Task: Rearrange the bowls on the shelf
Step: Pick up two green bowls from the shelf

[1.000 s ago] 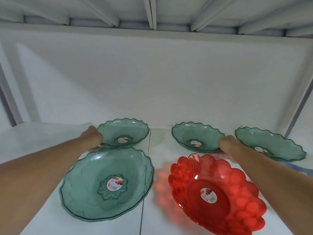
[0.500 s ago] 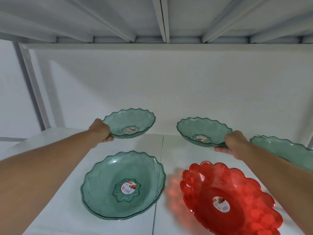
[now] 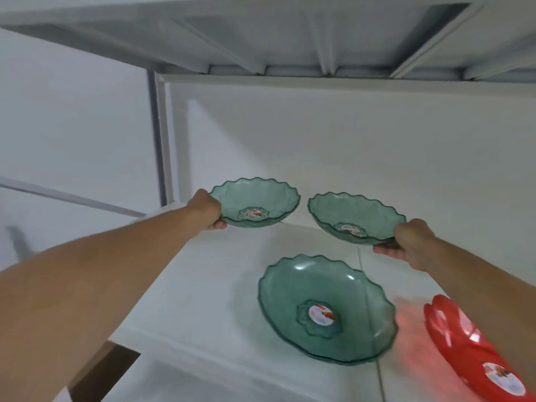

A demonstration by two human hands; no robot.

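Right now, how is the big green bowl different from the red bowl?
The big green bowl is see-through green with a wavy rim and fully in view; the red bowl is red with rounded lobes and cut by the frame edge. Both rest on the shelf, untouched, each with a sticker inside.

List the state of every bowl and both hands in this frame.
Left small green bowl: lifted off the shelf, held at its rim by the left hand.
Right small green bowl: lifted, tilted, held at its rim by the right hand.
Large green bowl: resting upright on the shelf, untouched.
Red bowl: on the shelf, partly out of frame.
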